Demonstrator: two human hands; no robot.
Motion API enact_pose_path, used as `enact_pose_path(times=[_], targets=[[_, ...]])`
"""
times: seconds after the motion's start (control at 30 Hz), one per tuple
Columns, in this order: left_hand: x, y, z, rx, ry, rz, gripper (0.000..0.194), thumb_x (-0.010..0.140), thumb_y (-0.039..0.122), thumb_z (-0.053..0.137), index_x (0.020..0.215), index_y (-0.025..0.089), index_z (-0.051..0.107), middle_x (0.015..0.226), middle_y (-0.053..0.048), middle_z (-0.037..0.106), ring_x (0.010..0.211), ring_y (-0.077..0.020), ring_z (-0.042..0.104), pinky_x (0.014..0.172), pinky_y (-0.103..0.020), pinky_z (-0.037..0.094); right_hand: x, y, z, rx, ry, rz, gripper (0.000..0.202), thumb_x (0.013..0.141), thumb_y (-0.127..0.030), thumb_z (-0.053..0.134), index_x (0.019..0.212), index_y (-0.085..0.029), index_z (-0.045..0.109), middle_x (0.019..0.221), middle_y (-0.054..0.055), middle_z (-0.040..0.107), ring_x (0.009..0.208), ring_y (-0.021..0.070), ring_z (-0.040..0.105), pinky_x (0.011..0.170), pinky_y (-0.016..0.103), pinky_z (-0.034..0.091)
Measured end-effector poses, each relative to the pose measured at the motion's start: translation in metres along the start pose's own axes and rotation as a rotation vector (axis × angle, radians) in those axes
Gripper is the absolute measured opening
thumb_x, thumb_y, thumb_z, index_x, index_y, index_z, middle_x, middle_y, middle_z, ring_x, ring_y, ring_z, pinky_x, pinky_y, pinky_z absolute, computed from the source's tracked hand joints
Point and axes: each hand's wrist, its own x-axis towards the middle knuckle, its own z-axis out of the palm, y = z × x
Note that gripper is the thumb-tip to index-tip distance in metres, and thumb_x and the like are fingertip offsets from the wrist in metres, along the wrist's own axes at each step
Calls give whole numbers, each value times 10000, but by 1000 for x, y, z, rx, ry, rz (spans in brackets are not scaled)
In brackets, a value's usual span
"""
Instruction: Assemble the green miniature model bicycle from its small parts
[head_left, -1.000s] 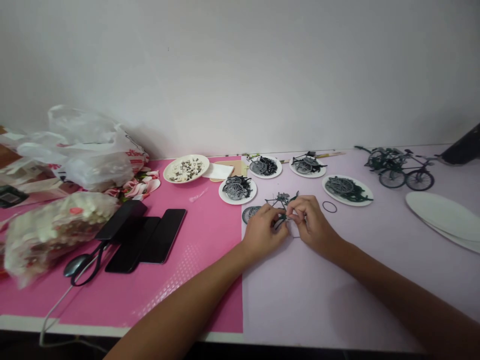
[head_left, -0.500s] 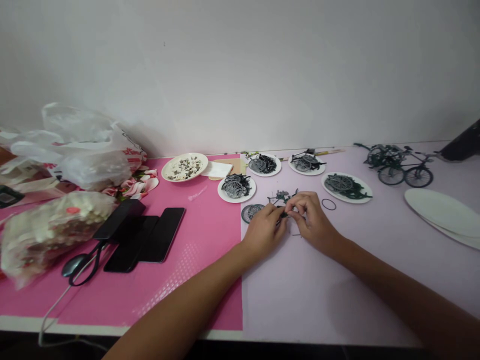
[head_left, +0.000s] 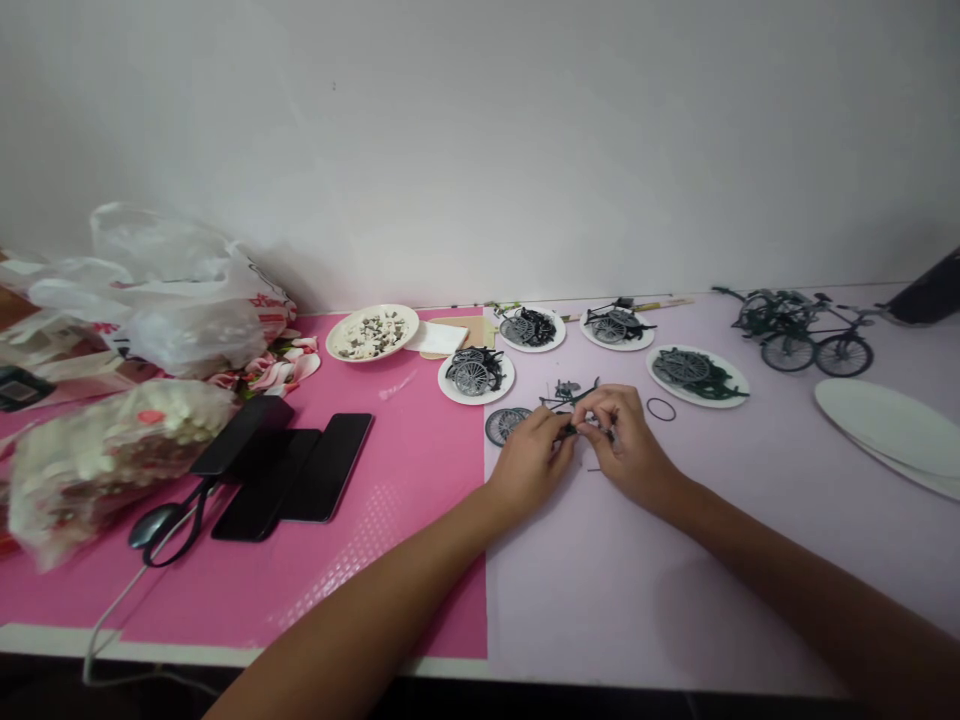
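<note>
My left hand (head_left: 529,453) and my right hand (head_left: 619,432) meet over the lilac part of the table, their fingertips pinched on a small dark part (head_left: 571,430) of a model bicycle. Most of that part is hidden by the fingers. Just behind the hands lies a dark miniature bicycle frame (head_left: 566,395). A spoked toy wheel (head_left: 504,426) rests beside my left hand, partly covered by it. To the right of my right hand is a thin black ring (head_left: 661,409). A short thin dark piece (head_left: 594,469) lies on the table below the fingers.
White plates of bicycle parts stand behind the hands, one (head_left: 476,393) nearest on the left, another (head_left: 739,398) on the right. Assembled model bicycles (head_left: 814,345) and stacked white plates (head_left: 892,425) are farther right. At left are phones (head_left: 330,470), plastic bags (head_left: 180,330) and a cream bowl (head_left: 409,330).
Both hands stay almost in place, still pinching the small part. The whole view has shifted slightly, so things appear a little farther right.
</note>
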Motion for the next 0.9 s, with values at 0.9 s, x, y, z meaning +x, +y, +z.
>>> enact_pose_path(times=[0.9], targets=[[1,1,0,36,7,20,231,1024,234,578,1206,177,708,951,-80,676,897,-223,649,862,-355,501,1,5,-4,109,-37,-8,258,1007,-105,531,915,-285,370,967,54,602,967,263,563,856,470,506]])
